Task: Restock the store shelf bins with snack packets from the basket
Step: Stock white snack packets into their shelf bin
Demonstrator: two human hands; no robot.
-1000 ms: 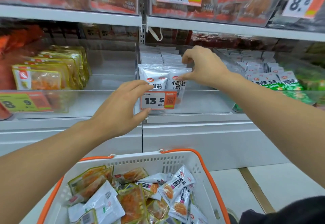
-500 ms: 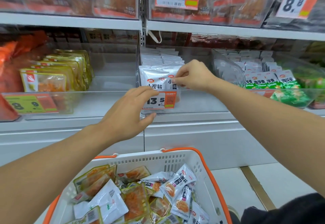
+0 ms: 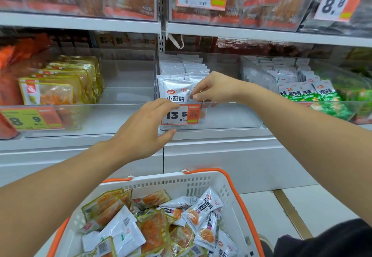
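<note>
A person stands at a store shelf, both bare arms reaching forward over a white basket (image 3: 201,178) with orange trim that sits low and near the body. The right hand (image 3: 216,89) is inside the middle clear bin (image 3: 231,115), fingers curled to pinch the top of a white snack packet (image 3: 176,91) standing upright at the front of its row — its long axis runs vertical, label facing out. The left hand (image 3: 145,129) hangs just in front of the bin's front wall, fingers loosely spread and holding nothing, its fingertips at the left edge of the 13.5 price tag (image 3: 181,114). The loose packets in the basket (image 3: 201,212) still to be shelved lie flat and jumbled below and behind both hands — so the next pick means drawing a hand back and down. The free left hand looks the readier of the two.
</note>
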